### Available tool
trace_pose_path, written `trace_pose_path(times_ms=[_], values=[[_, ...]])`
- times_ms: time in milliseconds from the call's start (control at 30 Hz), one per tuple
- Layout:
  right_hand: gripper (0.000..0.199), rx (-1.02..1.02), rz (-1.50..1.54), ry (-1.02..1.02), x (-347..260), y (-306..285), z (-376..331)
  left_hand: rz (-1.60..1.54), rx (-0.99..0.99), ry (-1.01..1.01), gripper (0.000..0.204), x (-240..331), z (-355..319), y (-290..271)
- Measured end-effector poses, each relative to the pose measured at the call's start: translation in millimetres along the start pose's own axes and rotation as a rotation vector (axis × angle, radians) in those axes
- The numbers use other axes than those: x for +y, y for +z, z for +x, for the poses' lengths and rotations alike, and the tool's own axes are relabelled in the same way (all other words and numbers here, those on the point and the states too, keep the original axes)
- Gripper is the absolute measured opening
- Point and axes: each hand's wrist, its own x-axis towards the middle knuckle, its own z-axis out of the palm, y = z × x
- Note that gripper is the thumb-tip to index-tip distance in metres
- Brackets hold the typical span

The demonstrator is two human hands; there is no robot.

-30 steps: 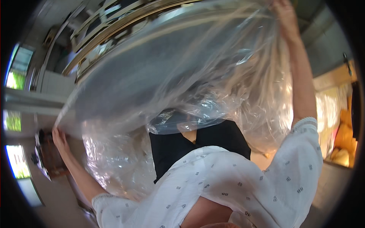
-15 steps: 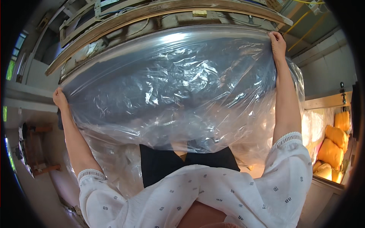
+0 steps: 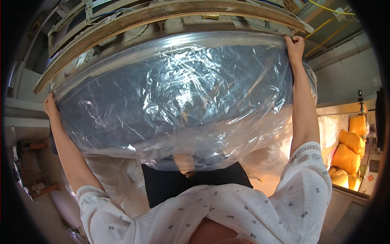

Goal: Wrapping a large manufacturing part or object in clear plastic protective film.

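Two bare hands at work, arms spread wide, on one large sheet of clear plastic film [image 3: 122, 105]. Film fills the middle of the frame, from just under the top to the lap; crinkled, with bright glare at upper centre and something dark showing through it.

Left hand [image 3: 49, 105], far left of the frame, above mid-height: fingers curled closed at the film's left corner; exact finger contact too small to make out. Right hand [image 3: 296, 49], upper right: thumb and fingers pinched on the film's upper right corner. Upper edge of film runs between the hands, bowed by the lens.

Across the top, just beyond that edge: long wooden rail [image 3: 122, 25], worn brown. Small yellow block [image 3: 210, 17] near top centre, below the rail. Yellow cords [image 3: 317, 29] at upper right.

Lower centre: black garment [image 3: 162, 185] on the lap, touching or just beside the film's near edge; cannot tell which. White patterned top [image 3: 162, 219] below it. Right side of the frame: orange bundles [image 3: 347, 158], stacked, well apart from the right hand. Left side, lower: brown wooden piece [image 3: 45, 191].
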Motion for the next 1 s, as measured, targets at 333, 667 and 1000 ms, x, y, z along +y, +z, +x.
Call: trace_pose_path(times_ms=[333, 667, 1000], values=[[0.03, 0.025, 0.368, 0.13, 19.6, 7.0, 12.5, -0.447, 0.136, -0.18, 0.022, -43.4, 19.9, -26.1], [0.048, -0.28, -0.039, 0.09, 25.1, -22.4, 17.6, 0.248, -0.201, 0.08, 0.046, 0.8, -19.1, 5.8], [0.024, -1.015, 0.515, 0.23, -117.6, -159.3, -87.9, 1.002, 0.269, 0.628, 0.035, 48.1, -7.2, -136.8]])
